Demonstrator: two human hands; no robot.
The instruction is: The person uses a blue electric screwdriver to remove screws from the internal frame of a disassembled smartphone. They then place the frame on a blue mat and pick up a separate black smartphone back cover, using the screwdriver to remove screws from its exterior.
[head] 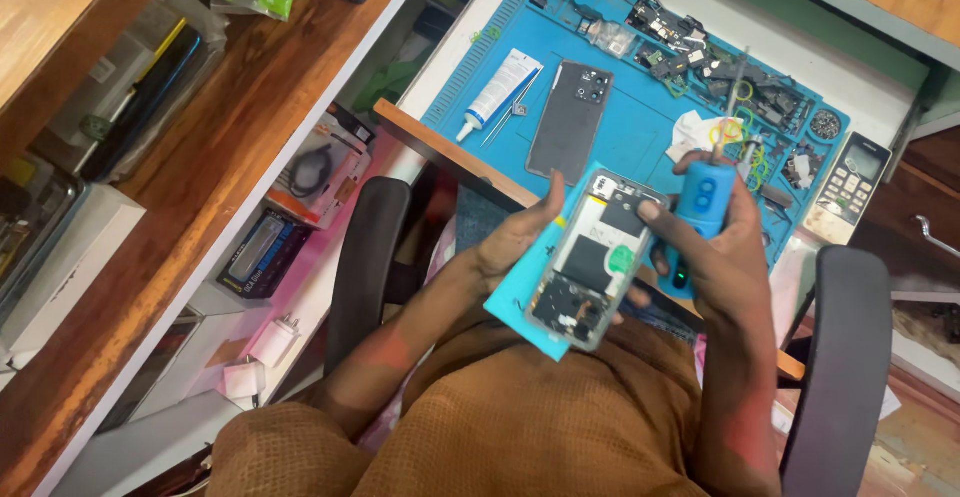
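Note:
My left hand [520, 242] cradles an opened phone [595, 262] from below, its back cover off and its boards and battery exposed, lying on a light blue card or pad [515, 297]. My right hand [715, 242] grips a blue electric screwdriver [703, 202], held upright beside the phone's right edge, with the forefinger reaching onto the phone's top corner. Both hands hover above my lap, in front of the blue work mat [640, 107].
On the mat lie a dark phone back cover [570, 117], a white glue tube [498, 92], tweezers [512, 117] and several small parts [700, 57]. A remote control [850, 182] rests at the mat's right. Chair armrests [365, 257] flank me. Shelves with boxes stand left.

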